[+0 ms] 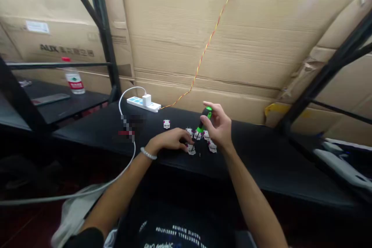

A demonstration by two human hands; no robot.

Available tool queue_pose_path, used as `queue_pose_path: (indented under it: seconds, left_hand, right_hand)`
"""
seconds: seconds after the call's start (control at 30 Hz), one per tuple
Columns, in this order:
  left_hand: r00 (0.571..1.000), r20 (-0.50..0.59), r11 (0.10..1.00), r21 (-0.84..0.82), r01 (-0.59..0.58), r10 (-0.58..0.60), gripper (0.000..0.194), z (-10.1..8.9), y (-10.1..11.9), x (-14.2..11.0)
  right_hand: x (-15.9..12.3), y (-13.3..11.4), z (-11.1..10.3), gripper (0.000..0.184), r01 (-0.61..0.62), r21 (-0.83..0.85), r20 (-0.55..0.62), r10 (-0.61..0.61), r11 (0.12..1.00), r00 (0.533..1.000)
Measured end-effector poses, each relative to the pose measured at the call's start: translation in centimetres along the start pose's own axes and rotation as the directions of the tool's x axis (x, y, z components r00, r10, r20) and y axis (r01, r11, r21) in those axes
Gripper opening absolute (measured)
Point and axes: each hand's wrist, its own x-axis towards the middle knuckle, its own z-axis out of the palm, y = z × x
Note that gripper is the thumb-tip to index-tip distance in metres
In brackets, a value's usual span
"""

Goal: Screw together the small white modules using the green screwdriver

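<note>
My right hand (219, 124) is closed around a green and black screwdriver (206, 114), held nearly upright with its lower end over a small white part (198, 135). My left hand (176, 139) rests low over the black tabletop, fingers curled beside another small white part (191, 149); what they grip, if anything, is too small to make out. More such parts with purplish edges lie close by: one white piece (212, 147) below my right hand, one white piece (189, 131) between the hands, and a lone white piece (166, 124) further left.
A white power strip (136, 102) with a plugged-in charger (147, 100) lies at the back left. Its white cable (128, 170) runs past my left forearm. A twisted wire (207, 44) hangs down the cardboard wall (174, 27). A bottle (74, 79) stands on the left table.
</note>
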Motion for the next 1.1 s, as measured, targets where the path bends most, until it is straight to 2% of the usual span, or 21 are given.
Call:
queue_pose_path:
  seconds: [0.1, 0.17, 0.27, 0.33, 0.43, 0.53, 0.67, 0.73, 0.83, 0.93, 1.1]
  left_hand:
    - [1.0, -0.003, 1.0, -0.017, -0.007, 0.007, 0.024, 0.01, -0.01, 0.03]
    - [1.0, -0.001, 1.0, -0.024, -0.012, 0.012, 0.024, -0.01, 0.06, 0.02]
    - [1.0, 0.0, 1.0, -0.022, -0.015, 0.015, 0.023, -0.06, 0.21, -0.02]
    - [1.0, 0.005, 1.0, -0.016, -0.017, 0.017, 0.023, -0.09, 0.27, -0.03]
    - [1.0, 0.005, 1.0, -0.017, -0.012, 0.012, 0.024, -0.08, 0.21, -0.01]
    - [1.0, -0.001, 1.0, -0.023, -0.003, 0.003, 0.025, -0.05, 0.1, 0.0]
    - [1.0, 0.002, 1.0, -0.001, -0.003, 0.003, 0.024, -0.02, 0.1, -0.04]
    - [1.0, -0.004, 1.0, 0.001, -0.003, 0.003, 0.024, -0.01, 0.08, -0.05]
    - [1.0, -0.001, 1.0, -0.01, -0.01, 0.01, 0.026, 0.01, -0.06, -0.01]
    - [1.0, 0.003, 1.0, -0.015, -0.011, 0.011, 0.027, 0.02, -0.14, 0.0]
    - [1.0, 0.002, 1.0, -0.019, -0.007, 0.007, 0.025, 0.03, -0.04, -0.04]
  right_hand:
    - [-0.04, -0.09, -0.02, 0.048, -0.037, 0.138, 0.099, 0.023, 0.99, 0.995]
    - [-0.03, -0.16, -0.04, 0.046, -0.012, 0.168, 0.104, -0.005, 0.986, 0.995]
    - [0.03, -0.19, -0.08, 0.042, 0.048, 0.038, 0.013, -0.048, 0.998, 0.999]
    - [0.03, -0.2, -0.11, 0.043, 0.041, -0.024, -0.017, -0.042, 0.999, 0.999]
    - [-0.08, -0.27, -0.16, 0.047, -0.005, 0.083, 0.068, 0.0, 0.997, 0.998]
    - [-0.16, -0.29, -0.16, 0.046, 0.004, 0.175, 0.122, -0.026, 0.985, 0.992]
    - [-0.11, -0.08, -0.16, 0.044, 0.071, 0.011, 0.03, -0.071, 0.997, 0.997]
    - [-0.12, 0.0, -0.17, 0.044, 0.044, -0.03, 0.0, -0.044, 0.999, 0.999]
    - [-0.24, -0.02, -0.19, 0.045, -0.018, 0.085, 0.067, 0.013, 0.996, 0.998]
    - [-0.3, -0.14, -0.19, 0.046, -0.007, 0.159, 0.095, -0.008, 0.987, 0.995]
    - [-0.07, -0.28, -0.16, 0.039, 0.061, -0.046, -0.029, -0.062, 0.997, 0.998]
